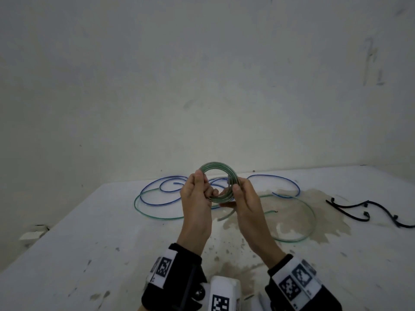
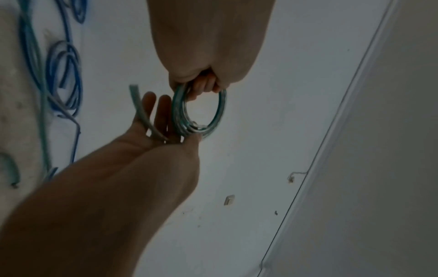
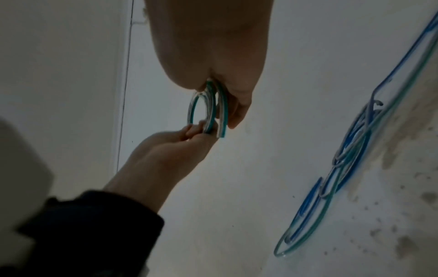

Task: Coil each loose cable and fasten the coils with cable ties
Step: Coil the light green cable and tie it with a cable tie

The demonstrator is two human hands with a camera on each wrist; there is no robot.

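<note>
A small coil of green-tinted clear cable (image 1: 216, 182) is held upright above the white table (image 1: 78, 243) between both hands. My left hand (image 1: 202, 187) grips its left side, thumb on top and fingers curled through the ring (image 2: 198, 110). My right hand (image 1: 234, 195) pinches the right side, thumb on the strands (image 3: 209, 106), fingers behind. A short free end (image 1: 226, 215) sticks out below the coil and lies across the right fingers (image 2: 151, 110). Loose blue cable (image 1: 157, 202) and green cable (image 1: 311, 221) sprawl on the table behind.
Several black cable ties (image 1: 361, 208) lie on the table at the far right. A brownish stain (image 1: 325, 223) spreads under the green cable. A white marked device (image 1: 224, 292) sits at the near edge between my wrists. A bare wall rises behind the table.
</note>
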